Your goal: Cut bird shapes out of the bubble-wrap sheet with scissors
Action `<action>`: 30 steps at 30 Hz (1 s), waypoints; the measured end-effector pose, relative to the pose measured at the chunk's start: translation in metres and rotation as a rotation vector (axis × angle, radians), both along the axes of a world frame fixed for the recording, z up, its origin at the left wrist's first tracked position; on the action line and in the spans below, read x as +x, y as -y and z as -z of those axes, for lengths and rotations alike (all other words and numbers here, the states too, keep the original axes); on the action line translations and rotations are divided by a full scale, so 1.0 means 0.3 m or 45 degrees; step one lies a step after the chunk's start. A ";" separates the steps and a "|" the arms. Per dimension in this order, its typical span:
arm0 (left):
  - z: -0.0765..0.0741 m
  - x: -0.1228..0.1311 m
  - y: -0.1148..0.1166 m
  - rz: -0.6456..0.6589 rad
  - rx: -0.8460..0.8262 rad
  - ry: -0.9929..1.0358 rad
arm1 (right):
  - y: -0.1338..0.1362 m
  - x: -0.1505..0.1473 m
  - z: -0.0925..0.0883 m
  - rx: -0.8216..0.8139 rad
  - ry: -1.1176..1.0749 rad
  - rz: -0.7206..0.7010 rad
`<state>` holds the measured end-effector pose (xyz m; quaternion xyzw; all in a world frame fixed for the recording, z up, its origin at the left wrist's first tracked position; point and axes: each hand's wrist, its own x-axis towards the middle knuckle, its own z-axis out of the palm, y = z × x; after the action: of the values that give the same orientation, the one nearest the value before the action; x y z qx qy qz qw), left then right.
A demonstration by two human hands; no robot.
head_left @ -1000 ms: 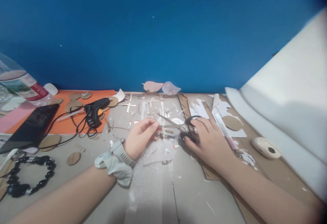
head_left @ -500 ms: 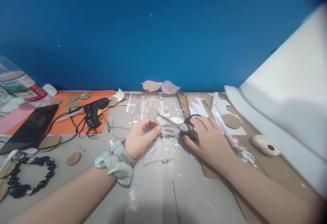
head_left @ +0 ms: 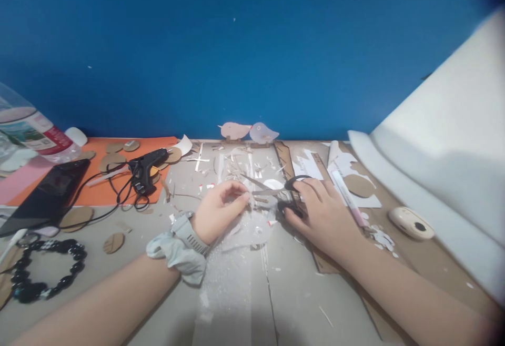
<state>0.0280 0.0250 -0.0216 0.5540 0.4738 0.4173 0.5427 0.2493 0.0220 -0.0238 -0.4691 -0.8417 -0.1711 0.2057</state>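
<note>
My right hand (head_left: 321, 209) has its fingers in the black handles of a pair of scissors (head_left: 266, 190), whose blades are spread and point left. One blade reaches the fingertips of my left hand (head_left: 223, 209). That hand is closed in a pinch; the small piece in it is mostly hidden and too small to name. A grey scrunchie (head_left: 175, 251) and a watch band are on my left wrist. Below the hands, a clear plastic sheet (head_left: 224, 283) lies on the table, with paper scraps around it.
Behind stand a pink paper bird (head_left: 234, 131) and a bluish paper bird (head_left: 263, 133) against the blue wall. Leftward are a glue gun (head_left: 145, 170), a phone (head_left: 47, 191), a bottle (head_left: 39, 130) and a beaded bracelet (head_left: 49, 270). A marker (head_left: 347, 196) and cardboard lie right.
Both hands and the scissors stay almost in the same place. The view has shifted very slightly.
</note>
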 end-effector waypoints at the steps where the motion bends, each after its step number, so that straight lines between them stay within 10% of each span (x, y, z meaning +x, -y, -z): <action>1: 0.002 -0.001 -0.001 -0.001 0.006 0.002 | -0.001 0.000 0.000 0.000 0.003 -0.002; 30: -0.001 0.001 0.002 -0.032 0.029 -0.018 | 0.001 0.000 -0.001 -0.034 -0.018 0.014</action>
<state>0.0281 0.0243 -0.0212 0.5571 0.4796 0.4256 0.5277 0.2492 0.0217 -0.0235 -0.4775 -0.8398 -0.1578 0.2044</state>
